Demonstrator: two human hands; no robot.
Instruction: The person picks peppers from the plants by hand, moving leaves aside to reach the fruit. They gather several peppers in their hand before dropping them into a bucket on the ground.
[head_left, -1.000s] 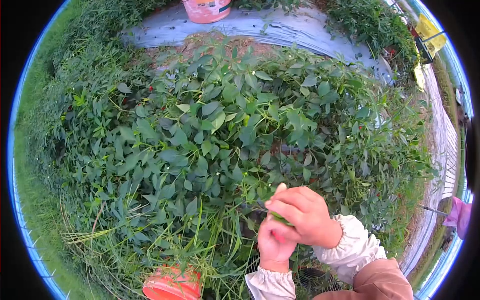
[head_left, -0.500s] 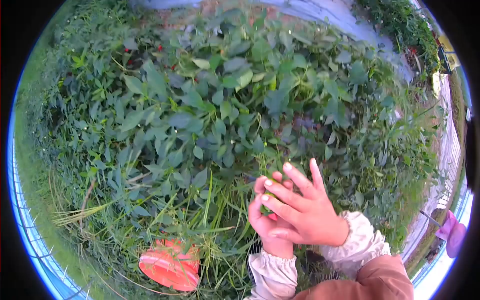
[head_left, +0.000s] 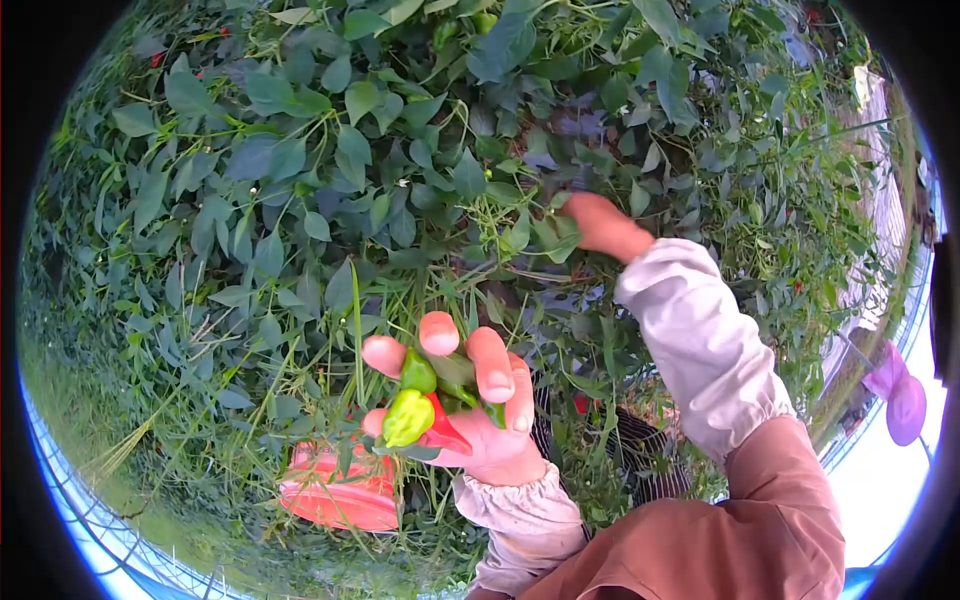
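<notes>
My left hand [head_left: 480, 400] is palm up, its fingers curled around several small peppers. A yellow-green pepper [head_left: 408, 417] and a darker green pepper [head_left: 417, 372] show at the front of the palm. Beside them, a red pepper [head_left: 445, 428] lies against the palm. Farther up, my right hand [head_left: 602, 226] reaches in among the leaves of the pepper plants [head_left: 380, 160]. Leaves and motion blur hide its fingers, so I cannot see what they touch.
A red-orange plastic container [head_left: 345, 500] lies tipped in the grass at lower left, partly covered by leaves. Long grass blades [head_left: 357, 325] stand among the plants. At the right edge are a pale ground sheet [head_left: 875, 190] and a purple rounded object [head_left: 906, 410].
My hands, close together before, have separated. The left has moved down and left and turned up, showing the peppers. My right hand has moved up into the foliage. The view has shifted.
</notes>
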